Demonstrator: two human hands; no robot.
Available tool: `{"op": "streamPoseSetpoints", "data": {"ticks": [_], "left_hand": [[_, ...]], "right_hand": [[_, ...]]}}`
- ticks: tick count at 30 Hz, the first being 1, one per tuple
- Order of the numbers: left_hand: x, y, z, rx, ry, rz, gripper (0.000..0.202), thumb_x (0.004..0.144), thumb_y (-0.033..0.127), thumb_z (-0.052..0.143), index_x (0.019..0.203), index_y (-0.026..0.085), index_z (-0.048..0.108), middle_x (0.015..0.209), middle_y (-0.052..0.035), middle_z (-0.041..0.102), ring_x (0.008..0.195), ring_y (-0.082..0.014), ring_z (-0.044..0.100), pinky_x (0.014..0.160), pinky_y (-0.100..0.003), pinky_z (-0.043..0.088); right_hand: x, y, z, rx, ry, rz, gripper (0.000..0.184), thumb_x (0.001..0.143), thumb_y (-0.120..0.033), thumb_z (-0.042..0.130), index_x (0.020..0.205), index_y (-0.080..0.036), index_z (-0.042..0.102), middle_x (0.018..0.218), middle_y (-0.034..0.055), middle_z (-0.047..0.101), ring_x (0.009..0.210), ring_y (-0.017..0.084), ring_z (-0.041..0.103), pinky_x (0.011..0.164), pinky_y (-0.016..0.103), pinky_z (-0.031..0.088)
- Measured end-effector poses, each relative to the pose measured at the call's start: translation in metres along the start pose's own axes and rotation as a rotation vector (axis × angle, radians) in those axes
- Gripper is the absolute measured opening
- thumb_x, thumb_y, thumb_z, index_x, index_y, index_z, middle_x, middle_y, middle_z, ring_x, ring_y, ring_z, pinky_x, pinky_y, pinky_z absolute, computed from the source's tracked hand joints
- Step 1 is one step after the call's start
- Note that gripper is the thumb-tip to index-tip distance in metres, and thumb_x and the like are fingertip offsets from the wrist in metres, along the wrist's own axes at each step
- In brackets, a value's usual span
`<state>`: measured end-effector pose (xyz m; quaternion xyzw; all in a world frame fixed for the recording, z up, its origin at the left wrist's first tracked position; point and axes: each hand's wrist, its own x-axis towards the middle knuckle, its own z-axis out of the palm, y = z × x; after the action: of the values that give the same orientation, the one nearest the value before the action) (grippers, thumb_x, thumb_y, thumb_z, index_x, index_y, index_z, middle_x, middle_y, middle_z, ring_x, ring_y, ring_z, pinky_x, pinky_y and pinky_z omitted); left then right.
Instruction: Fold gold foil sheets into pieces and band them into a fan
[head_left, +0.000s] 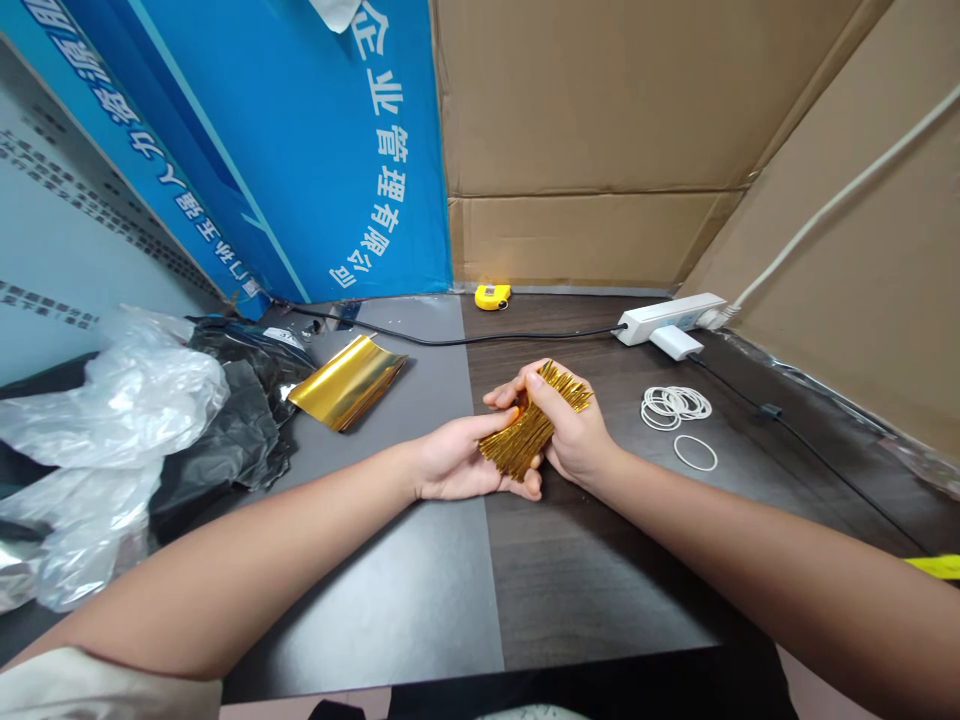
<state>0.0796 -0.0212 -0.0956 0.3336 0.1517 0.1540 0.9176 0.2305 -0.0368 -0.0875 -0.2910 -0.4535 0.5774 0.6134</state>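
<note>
Tightly, the right hand (570,430) curls around a bundle of gold twist ties (521,440), its fingers hiding the middle, while the left hand (461,462) cups the bundle's lower end, half open. Rubber bands (675,407) lie to the right on the bench (592,590); gold foil (346,382) lies left.

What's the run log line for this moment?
left hand: supporting gold twist ties | right hand: gripping them | nearby: white rubber bands, gold foil sheet
</note>
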Motion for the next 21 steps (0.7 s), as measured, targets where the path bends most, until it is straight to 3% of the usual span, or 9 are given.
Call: {"op": "streamPoseSetpoints", "data": {"ticks": [4,9,14,17,21], "left_hand": [[0.003,-0.006,0.005,0.075,0.068,0.102,0.045,0.088,0.055,0.070,0.103,0.012,0.066,0.090,-0.0060,0.068,0.078,-0.0183,0.067,0.083,-0.038,0.052],[0.004,-0.010,0.006,0.123,0.114,0.135,0.049,0.092,0.061,0.059,0.105,0.014,0.063,0.087,-0.0057,0.069,0.071,-0.0193,0.069,0.079,-0.039,0.056],[0.003,-0.007,0.008,0.138,0.133,0.108,0.056,0.090,0.067,0.056,0.108,0.014,0.063,0.087,-0.0064,0.069,0.068,-0.0190,0.068,0.076,-0.040,0.058],[0.001,-0.003,0.014,0.269,0.281,0.127,0.058,0.090,0.069,0.052,0.114,0.017,0.061,0.090,-0.0069,0.068,0.070,-0.0197,0.067,0.071,-0.040,0.060],[-0.005,0.002,0.017,0.653,0.554,0.450,0.057,0.090,0.067,0.053,0.121,0.019,0.052,0.097,-0.0070,0.066,0.078,-0.0201,0.064,0.060,-0.031,0.055]], "right_hand": [[0.002,-0.001,0.001,0.052,0.038,0.011,0.031,0.080,-0.049,0.078,0.080,-0.023,0.063,0.067,-0.0027,0.069,0.078,0.018,0.073,0.077,0.033,0.059],[0.005,-0.003,0.001,0.056,0.048,0.066,0.043,0.077,-0.051,0.079,0.110,-0.025,0.068,0.067,-0.0040,0.070,0.080,0.019,0.074,0.081,0.037,0.060],[0.006,-0.003,0.001,0.118,0.065,0.153,0.039,0.069,-0.055,0.084,0.078,-0.021,0.066,0.072,0.0010,0.072,0.083,0.022,0.075,0.079,0.038,0.062],[0.009,-0.004,-0.001,0.135,0.101,0.148,0.040,0.067,-0.053,0.087,0.073,-0.020,0.065,0.070,0.0000,0.071,0.078,0.021,0.074,0.078,0.036,0.062],[0.014,-0.005,-0.005,0.190,0.147,0.131,0.040,0.066,-0.051,0.088,0.076,-0.021,0.065,0.072,-0.0010,0.070,0.078,0.019,0.073,0.082,0.035,0.062]]}}
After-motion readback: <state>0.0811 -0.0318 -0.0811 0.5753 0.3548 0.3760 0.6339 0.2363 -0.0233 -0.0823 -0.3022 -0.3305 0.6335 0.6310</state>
